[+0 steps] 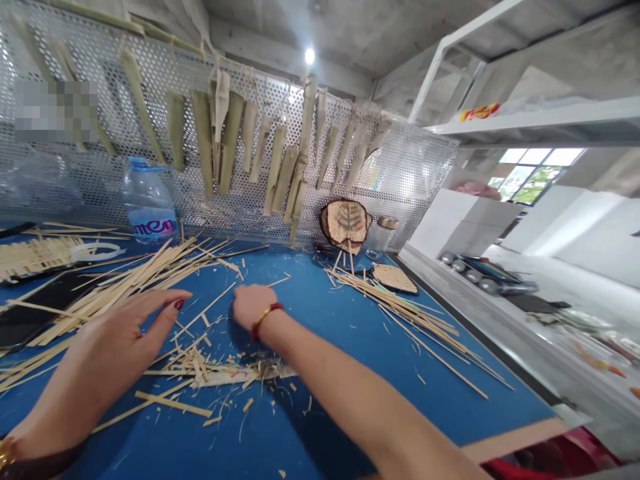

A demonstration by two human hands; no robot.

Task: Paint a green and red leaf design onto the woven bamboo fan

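My left hand (pixel 127 340) hovers over the left part of the blue table, thumb and forefinger apart, nothing between them. Beneath and behind it lies a pile of thin bamboo strips (pixel 145 270). My right hand (pixel 254 308) is near the middle of the table, its fingers curled downward and hidden, so what they hold, if anything, does not show. Short strip pieces and shavings (pixel 200 367) are scattered between the hands and nearer to me, around a pale flat strip (pixel 225 379).
A large water bottle (pixel 149 203) stands at the back left, near a dark phone (pixel 35 310) and a woven piece (pixel 40 257). Bamboo pieces hang on the perforated panel (pixel 210 223). At the back right are a woven fan (pixel 346 225), a glass jar (pixel 383 239) and more strips (pixel 415 313).
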